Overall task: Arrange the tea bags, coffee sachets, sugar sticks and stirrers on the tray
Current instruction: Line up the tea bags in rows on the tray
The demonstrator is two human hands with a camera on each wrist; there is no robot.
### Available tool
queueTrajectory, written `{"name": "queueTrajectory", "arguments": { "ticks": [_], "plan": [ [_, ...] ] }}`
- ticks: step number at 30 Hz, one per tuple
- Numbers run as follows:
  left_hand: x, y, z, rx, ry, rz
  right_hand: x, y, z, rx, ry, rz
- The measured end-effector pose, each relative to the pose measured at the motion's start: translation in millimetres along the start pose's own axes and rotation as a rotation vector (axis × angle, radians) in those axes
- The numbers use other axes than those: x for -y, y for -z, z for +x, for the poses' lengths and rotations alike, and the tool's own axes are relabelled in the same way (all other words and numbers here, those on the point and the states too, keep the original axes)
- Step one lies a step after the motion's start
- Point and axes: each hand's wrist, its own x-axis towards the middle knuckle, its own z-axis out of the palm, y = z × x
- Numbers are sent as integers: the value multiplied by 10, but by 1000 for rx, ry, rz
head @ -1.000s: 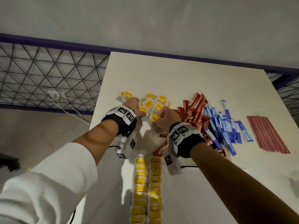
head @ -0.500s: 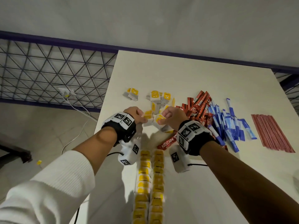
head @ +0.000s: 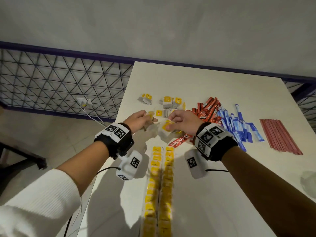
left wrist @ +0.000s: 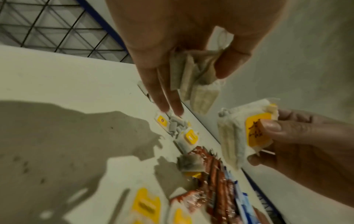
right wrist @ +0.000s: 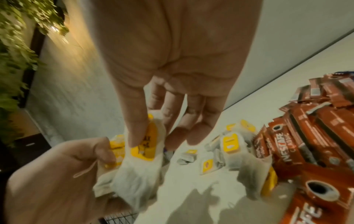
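- Tea bags (head: 166, 129) now sit lifted off the tabletop (head: 196, 86), pinched in the right hand (head: 182, 121) grip.
- Left hand (head: 136, 119) grip has pulled back too, holding more bags.
- Next, they join the yellow rows (head: 159, 182) nearer the wrists.

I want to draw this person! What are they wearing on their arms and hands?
The hands are bare. The left hand and right hand each have a black wrist band topped with white blocks printed with black square codes. A white boxy camera with a thin black cable hangs under each wrist. The left arm has a pushed-up white ribbed sleeve.
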Motion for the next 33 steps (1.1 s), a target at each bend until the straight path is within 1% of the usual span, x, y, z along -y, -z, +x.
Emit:
{"name": "queueTrajectory", "arguments": {
  "ticks": [3, 6, 9, 12, 15, 17, 20, 23, 26, 30, 33],
  "plan": [
    [-16, -81, -276, 30, 132, -156, 65, -37, -187, 92, 23, -41],
    [85, -202, -540, 70, 220, -246, 94, -107, -410, 186, 14, -22],
    [254, -349, -787, 189, 289, -343, 63, -175, -605, 273, -6, -34],
    [408, -479, -1014, 283, 314, -373, -20, -217, -751, 314, -21, -52],
    [485, -526, -1198, 369, 344, -477, -117, -273, -875, 290, 5, -145],
    [530, -536, -1290, 386, 314, -480, -181, -320, -943, 250, 38, -171],
    [614, -562, -1415, 331, 213, -376, -241, -404, -1034, 182, 70, -136],
    [709, -574, -1500, 254, 153, -398, -295, -474, -1112, 108, 87, -88],
    [777, -574, -1567, 227, 103, -402, -376, -531, -1190, 53, 101, -38],
    [866, -573, -1636, 203, 82, -390, -482, -605, -1279, -9, 82, 53],
    [895, -548, -1694, 195, 78, -353, -539, -653, -1355, -29, 44, 71]
  ]
}}
